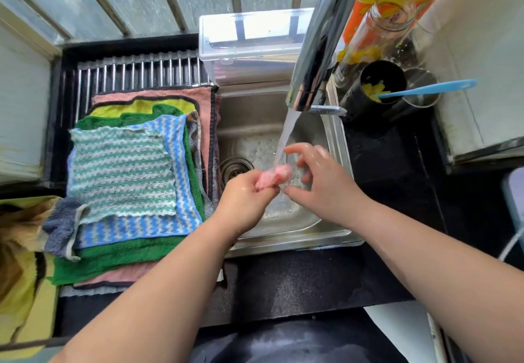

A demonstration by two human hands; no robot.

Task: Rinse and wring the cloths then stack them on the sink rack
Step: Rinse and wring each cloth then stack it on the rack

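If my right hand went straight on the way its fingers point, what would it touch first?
Probably the pink cloth gripped in the left hand, just ahead of the right hand's spread fingers under the running water, though depth is unclear from this view.

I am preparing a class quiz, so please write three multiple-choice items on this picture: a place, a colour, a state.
1. Where does the stack of cloths lie? A. inside the clear box B. on the sink rack C. on the window bars
2. Which colour is the cloth under the water? A. pink B. blue C. yellow
3. The tap is: A. shut off B. running C. missing

1 B: the stack covers the rack left of the sink.
2 A: the left hand grips a pink cloth in the stream.
3 B: water falls from the tap.
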